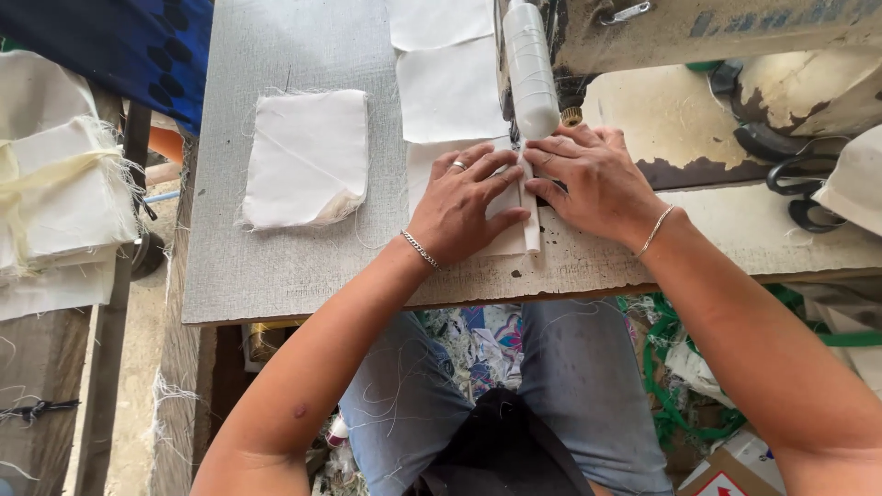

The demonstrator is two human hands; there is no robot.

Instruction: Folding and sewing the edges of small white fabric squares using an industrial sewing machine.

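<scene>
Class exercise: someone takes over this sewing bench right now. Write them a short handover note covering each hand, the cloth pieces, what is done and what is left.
Left hand: flat on the white cloth piece, pressing it down.
Right hand: fingertips on the folded edge strip, below the sewing machine.
Cut squares stack lies to the left; scissors to the right.
Done: edge folded. Left: no stitching visible on it.
</scene>
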